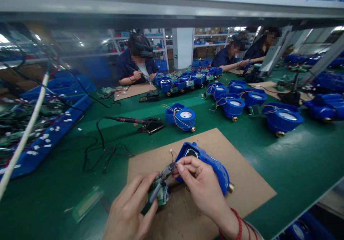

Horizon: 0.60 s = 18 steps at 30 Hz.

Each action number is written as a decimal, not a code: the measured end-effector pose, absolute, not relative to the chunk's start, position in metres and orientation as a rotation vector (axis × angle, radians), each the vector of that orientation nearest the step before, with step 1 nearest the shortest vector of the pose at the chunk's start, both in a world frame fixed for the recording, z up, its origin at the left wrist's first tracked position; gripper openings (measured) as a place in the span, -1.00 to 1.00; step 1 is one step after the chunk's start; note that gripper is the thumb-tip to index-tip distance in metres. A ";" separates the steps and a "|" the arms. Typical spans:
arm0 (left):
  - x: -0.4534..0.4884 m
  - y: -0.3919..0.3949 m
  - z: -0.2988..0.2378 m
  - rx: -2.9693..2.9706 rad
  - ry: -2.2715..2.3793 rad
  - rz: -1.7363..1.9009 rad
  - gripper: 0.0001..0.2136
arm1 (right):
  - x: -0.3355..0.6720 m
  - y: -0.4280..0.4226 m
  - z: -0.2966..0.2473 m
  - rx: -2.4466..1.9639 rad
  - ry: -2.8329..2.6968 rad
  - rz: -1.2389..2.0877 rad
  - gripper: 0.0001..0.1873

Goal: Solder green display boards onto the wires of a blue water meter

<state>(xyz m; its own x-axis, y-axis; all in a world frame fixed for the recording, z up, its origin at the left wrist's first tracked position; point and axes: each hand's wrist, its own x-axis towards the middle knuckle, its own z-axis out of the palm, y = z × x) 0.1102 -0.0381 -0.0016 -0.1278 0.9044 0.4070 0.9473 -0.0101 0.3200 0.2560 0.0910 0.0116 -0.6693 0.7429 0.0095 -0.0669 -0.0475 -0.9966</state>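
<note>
Both hands curl inward: left point(129, 207) gripping pliers point(161, 182), right point(199, 184) pinching wires point(172, 157).

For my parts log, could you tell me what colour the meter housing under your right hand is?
Blue: the plastic meter housing on the cardboard sheet, head view.

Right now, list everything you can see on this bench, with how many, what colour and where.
water meter: one, blue, on the cardboard mat under the right hand
cardboard mat: one, brown, near bench edge
pliers: one, dark, held in the left hand
circuit board: one, green, under the left hand
soldering iron: one, black and red, on its stand mid-bench
other water meters: many, blue, across the far bench
bench: one, green
tray: one, blue, left side
co-workers: three, dark blue tops, far side
left hand: gripping the pliers
right hand: fingers pinching wires at the meter
</note>
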 end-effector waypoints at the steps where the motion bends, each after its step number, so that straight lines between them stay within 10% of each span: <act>1: 0.110 -0.038 -0.001 -2.012 -2.156 -0.814 -0.68 | 0.256 0.091 0.012 -0.719 -1.644 1.780 -0.80; 18: 0.111 -0.039 0.000 -2.031 -2.191 -0.825 -0.68 | 0.257 0.090 0.013 -0.717 -1.646 1.797 -0.80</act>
<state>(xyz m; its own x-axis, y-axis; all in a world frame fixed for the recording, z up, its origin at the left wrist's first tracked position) 0.1113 -0.0393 -0.0004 -0.1404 0.9149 0.3785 0.9373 -0.0003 0.3485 0.2565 0.0900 0.0132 -0.6787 0.7344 0.0023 -0.0666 -0.0584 -0.9961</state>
